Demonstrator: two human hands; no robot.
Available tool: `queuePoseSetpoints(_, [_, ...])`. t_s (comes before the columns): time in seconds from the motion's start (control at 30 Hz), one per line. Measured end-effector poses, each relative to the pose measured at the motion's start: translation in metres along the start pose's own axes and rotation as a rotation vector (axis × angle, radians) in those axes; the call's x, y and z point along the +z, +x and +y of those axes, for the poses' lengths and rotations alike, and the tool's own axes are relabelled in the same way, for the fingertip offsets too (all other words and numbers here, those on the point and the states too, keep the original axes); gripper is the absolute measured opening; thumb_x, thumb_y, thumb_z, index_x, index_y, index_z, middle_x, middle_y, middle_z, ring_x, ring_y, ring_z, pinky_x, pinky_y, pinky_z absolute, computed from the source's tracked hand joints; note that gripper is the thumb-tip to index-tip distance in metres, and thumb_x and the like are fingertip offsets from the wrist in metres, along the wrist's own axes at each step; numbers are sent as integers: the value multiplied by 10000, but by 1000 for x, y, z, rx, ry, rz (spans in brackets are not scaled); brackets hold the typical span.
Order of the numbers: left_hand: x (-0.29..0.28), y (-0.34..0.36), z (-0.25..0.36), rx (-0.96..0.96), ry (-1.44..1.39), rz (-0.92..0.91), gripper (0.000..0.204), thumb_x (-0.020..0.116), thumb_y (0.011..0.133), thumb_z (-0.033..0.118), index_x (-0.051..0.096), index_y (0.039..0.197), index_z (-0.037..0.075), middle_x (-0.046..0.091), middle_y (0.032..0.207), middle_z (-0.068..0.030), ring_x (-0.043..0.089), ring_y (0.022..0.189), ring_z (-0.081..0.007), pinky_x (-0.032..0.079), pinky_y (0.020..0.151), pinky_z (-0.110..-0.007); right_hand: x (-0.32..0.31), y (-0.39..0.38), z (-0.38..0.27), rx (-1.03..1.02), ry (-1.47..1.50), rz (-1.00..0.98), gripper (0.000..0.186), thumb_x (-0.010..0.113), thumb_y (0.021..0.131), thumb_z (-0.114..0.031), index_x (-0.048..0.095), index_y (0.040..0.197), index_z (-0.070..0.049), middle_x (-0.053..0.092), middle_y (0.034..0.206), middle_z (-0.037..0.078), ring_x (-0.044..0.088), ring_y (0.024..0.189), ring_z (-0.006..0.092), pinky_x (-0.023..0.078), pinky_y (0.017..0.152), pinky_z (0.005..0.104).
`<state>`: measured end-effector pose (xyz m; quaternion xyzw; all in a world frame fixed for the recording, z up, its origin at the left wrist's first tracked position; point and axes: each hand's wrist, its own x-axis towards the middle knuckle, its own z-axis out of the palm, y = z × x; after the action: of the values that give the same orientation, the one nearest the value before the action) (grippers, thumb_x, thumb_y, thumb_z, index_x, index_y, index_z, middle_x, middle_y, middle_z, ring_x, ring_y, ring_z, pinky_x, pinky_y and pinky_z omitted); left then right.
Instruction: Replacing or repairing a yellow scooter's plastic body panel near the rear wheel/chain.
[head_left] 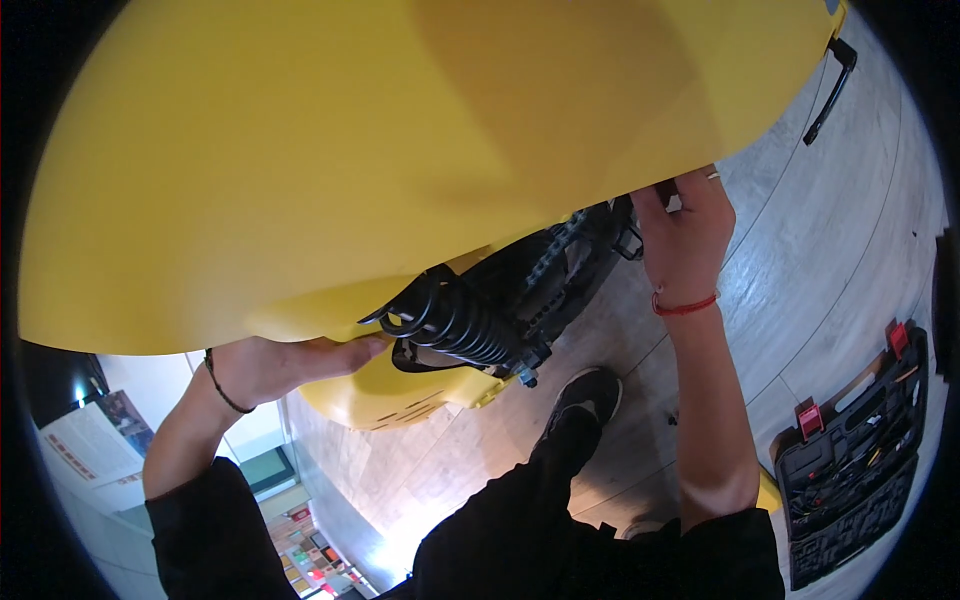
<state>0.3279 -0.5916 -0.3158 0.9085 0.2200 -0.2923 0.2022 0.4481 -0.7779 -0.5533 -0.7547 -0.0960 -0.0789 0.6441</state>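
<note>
A large, smooth yellow body panel (330, 150) of a vehicle fills the upper part of the view. My left hand (290, 365) reaches beneath its lower left edge. The thumb lies stretched toward a black coil spring (465, 325); the other fingers are hidden. On the right, my right hand (685, 235) is at the panel's lower edge, its fingers curled and partly covered by the panel. Whatever those fingers hold is out of sight. Between my hands show a dark chain (548, 268) and a bolt end (527, 376) below the spring.
An opened black tool case (850, 470) with red latches lies on the wood-look floor (790, 270) at right. A lower yellow part (370, 400) with slots sits under the spring. A black handle-like bar (830, 95) juts out at upper right. My shoe (590, 392) stands below.
</note>
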Motion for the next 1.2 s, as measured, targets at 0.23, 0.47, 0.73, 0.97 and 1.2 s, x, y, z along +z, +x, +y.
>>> queuePoseSetpoints(0.23, [-3,-1,-3,48,55,7,617,815,649,50,528,1195,63,587,1116,-54,558,1083,-197,486,927,-366,2,1,-2,-9,-1,-6,176,704,744,-27,647,910,-34,633,850,108,634,697,221,508,606,297])
queuePoseSetpoints(0.47, [-3,0,-6,113,85,19,603,808,654,39,530,1189,49,589,1113,-62,583,1045,-196,530,863,-344,-1,1,-1,-28,-2,-22,168,704,736,-17,657,896,-36,637,835,108,629,675,205,499,600,284])
queuePoseSetpoints(0.73, [-2,1,-7,122,62,-10,585,802,664,33,528,1181,29,606,1105,-87,608,1002,-201,533,879,-367,-2,1,2,0,48,-48,188,707,738,-24,650,917,-40,636,822,97,606,624,179,485,579,275])
queuePoseSetpoints(0.97, [-4,1,-6,47,58,-34,581,816,653,55,537,1161,13,623,1072,-93,613,982,-204,540,847,-348,1,0,5,-18,-1,-37,200,710,743,-36,635,930,-42,642,844,106,631,668,199,498,601,289])
queuePoseSetpoints(1.2, [-4,1,-7,106,125,8,572,828,652,102,549,1142,8,636,1043,-98,630,925,-212,546,815,-340,1,1,4,-13,-6,-45,216,706,748,-41,646,955,-49,645,855,103,635,678,208,498,610,288])
